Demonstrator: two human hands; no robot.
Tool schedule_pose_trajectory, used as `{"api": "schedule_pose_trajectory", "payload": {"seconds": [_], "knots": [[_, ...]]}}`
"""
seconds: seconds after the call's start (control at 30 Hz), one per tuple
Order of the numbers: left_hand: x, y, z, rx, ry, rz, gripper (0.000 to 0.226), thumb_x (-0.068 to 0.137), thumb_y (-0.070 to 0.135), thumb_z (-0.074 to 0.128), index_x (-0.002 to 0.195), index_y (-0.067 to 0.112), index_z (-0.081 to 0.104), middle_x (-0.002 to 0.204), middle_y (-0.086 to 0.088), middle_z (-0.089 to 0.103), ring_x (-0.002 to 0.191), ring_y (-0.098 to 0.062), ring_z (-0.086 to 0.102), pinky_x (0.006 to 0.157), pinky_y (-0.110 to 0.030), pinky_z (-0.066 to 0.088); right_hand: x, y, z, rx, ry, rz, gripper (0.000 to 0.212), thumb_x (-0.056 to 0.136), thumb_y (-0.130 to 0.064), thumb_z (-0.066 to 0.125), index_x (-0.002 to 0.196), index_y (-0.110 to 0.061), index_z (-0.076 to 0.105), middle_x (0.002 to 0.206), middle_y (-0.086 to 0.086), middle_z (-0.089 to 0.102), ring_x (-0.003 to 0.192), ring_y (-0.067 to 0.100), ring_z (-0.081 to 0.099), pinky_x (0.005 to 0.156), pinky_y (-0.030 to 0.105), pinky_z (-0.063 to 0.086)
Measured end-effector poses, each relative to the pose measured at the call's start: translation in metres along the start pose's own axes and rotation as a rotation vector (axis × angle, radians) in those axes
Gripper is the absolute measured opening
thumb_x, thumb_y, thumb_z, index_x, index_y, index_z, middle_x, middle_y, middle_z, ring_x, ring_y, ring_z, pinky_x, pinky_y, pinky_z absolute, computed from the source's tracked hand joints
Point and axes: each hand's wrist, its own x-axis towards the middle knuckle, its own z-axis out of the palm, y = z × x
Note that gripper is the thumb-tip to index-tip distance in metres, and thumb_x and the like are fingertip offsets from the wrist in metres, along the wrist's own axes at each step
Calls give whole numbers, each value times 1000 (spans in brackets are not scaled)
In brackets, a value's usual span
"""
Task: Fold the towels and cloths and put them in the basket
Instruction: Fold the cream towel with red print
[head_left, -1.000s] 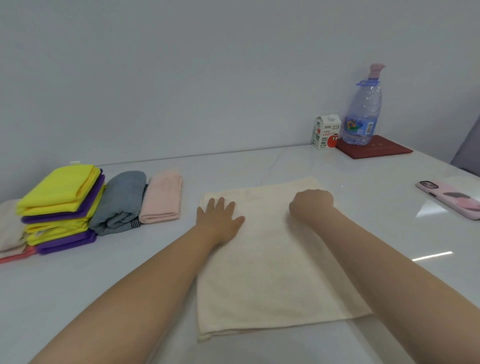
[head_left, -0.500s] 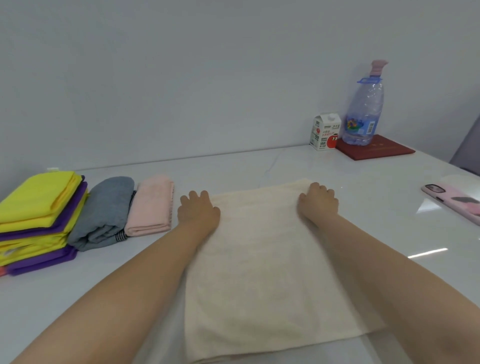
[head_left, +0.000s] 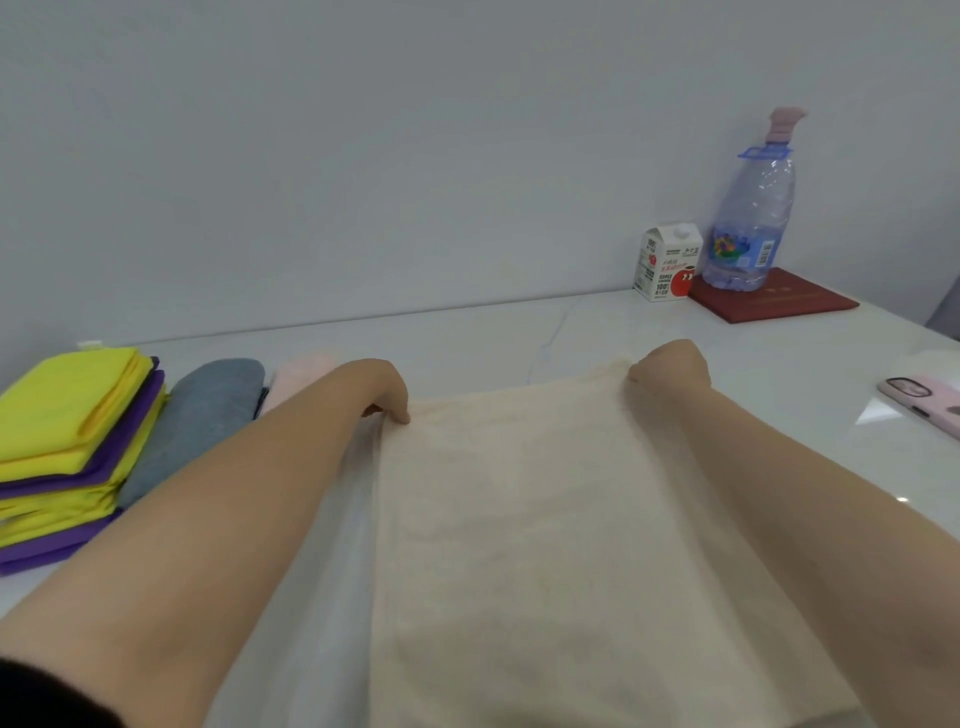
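- The cream towel (head_left: 545, 519) lies flat mid-tabletop (head_left: 493, 332), running from the near edge toward the far one.
- The left hand (head_left: 382, 387) pinches its far left corner, fingers curled onto the cloth. The right hand (head_left: 670, 364) seems to grip the far right corner the same way, though its fingertips are tucked out of sight.
- The yellow and purple stack (head_left: 67, 415), grey towel (head_left: 208, 410) and pink towel (head_left: 301, 371) sit toward the left edge. No basket in view.
- Risk imo: if one corner slips or gets pulled ahead, the fold lands skewed. The left arm could also nudge the grey towel.
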Motion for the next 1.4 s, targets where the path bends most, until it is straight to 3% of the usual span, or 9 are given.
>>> {"api": "schedule_pose_trajectory", "payload": {"seconds": [0.07, 0.2, 0.37, 0.53, 0.77, 0.87, 0.97, 1.1, 1.4], "knots": [[6, -6, -2, -103, 68, 25, 27, 86, 27, 66, 76, 6, 52, 67, -11, 52, 57, -22, 49, 54, -27, 39, 3, -2, -2, 5, 23, -32, 20, 84, -12, 57, 99, -3, 66, 98, 13, 65, 93, 32, 62, 70, 28, 43], [19, -9, -8, -390, 505, 62, 12, 78, 13, 61, 84, 4, 64, 99, -18, 67, 92, -32, 64, 74, -33, 50, 9, -17, -1, 201, 51, -100, 20, 79, 0, 52, 66, -8, 65, 64, 9, 67, 53, 21, 61, 72, 36, 56], [19, -13, -21, -689, 896, 134, 19, 83, 11, 48, 64, 9, 53, 76, -13, 64, 76, -33, 64, 62, -33, 46, 9, -54, -18, 800, -1, -142, 18, 86, -2, 47, 75, -9, 59, 73, 14, 67, 60, 20, 66, 72, 39, 56], [-11, -15, 11, -1363, 782, 311, 20, 88, 6, 47, 78, 14, 63, 78, -8, 69, 66, -23, 71, 66, -32, 55, -18, -45, -33, 1150, -30, 23, 20, 90, -20, 44, 90, -7, 58, 76, 11, 68, 56, 17, 68, 55, 26, 54], [-73, -20, 70, -2005, 479, 196, 15, 82, 1, 51, 71, 5, 60, 82, -15, 63, 78, -29, 66, 61, -31, 58, -83, 13, -43, 1067, 15, 123, 7, 86, -6, 55, 92, -10, 55, 82, 4, 58, 69, 16, 59, 61, 26, 56], [-95, -19, 88, -1949, 490, 138, 21, 88, 14, 59, 69, 6, 58, 72, -9, 59, 69, -19, 62, 56, -30, 58, -111, 27, -50, 998, 34, 106, 7, 88, -3, 55, 93, -9, 56, 76, 2, 54, 67, 15, 54, 65, 33, 54], [-103, -21, 115, -1745, 494, 161, 8, 85, 4, 62, 79, 9, 60, 83, -12, 62, 60, -23, 62, 46, -22, 52, -123, 45, -53, 743, 24, 29, 13, 88, -1, 52, 89, -6, 64, 74, 4, 54, 68, 19, 52, 59, 35, 52], [-106, -21, 132, -1511, 570, 244, 29, 85, -3, 54, 104, 16, 64, 79, -9, 65, 43, -14, 59, 45, -24, 51, -128, 65, -49, 344, -39, -46, 22, 85, -3, 47, 86, -2, 68, 65, 11, 61, 53, 26, 55, 55, 31, 47], [-108, -25, 141, -1119, 814, 247, 23, 81, 2, 51, 74, 17, 68, 79, 1, 62, 78, -17, 52, 67, -28, 38, -136, 58, -50, 152, 133, -212, 12, 77, -3, 52, 76, -11, 62, 72, 4, 58, 73, 26, 57, 64, 33, 45]]}}
